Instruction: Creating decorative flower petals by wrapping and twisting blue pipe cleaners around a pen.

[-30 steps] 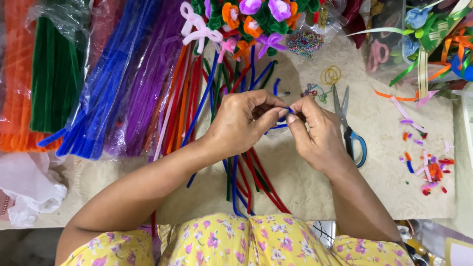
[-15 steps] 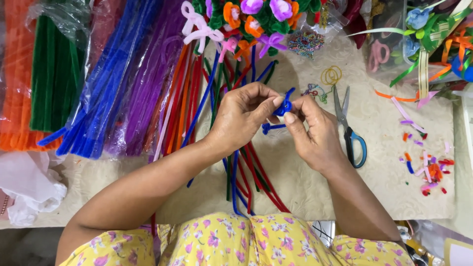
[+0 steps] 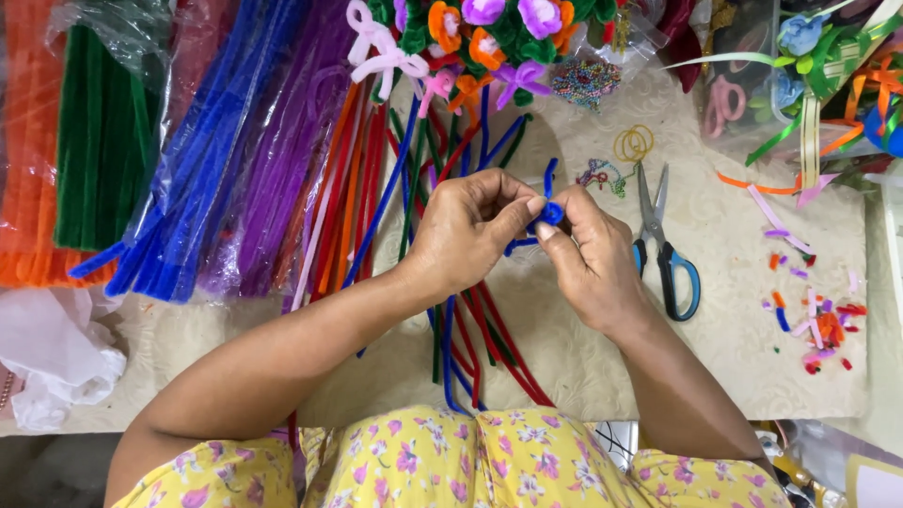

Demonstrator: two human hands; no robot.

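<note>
both hands' fingers [image 3: 534, 209] on a blue pipe cleaner [image 3: 549, 214]

Fuzzy, matt blue pipe cleaner [image 3: 548, 214], pinched in bare hands. Glossy clear plastic around blue stem bundle [image 3: 188, 188]. Shiny metal blades, smooth blue plastic handles on scissors [image 3: 663, 245]. Cream embossed cloth over counter [image 3: 734, 357], matt.

Both my hands are meeting, fingertips pinching together.

My left hand [image 3: 470, 230] is curling its fingers inward, thumb pressing toward my right hand [image 3: 588, 259], whose thumb and forefinger are closing against it. Both bare forearms are angling up from my lap, wrists slightly bent, knuckles facing upward.
</note>
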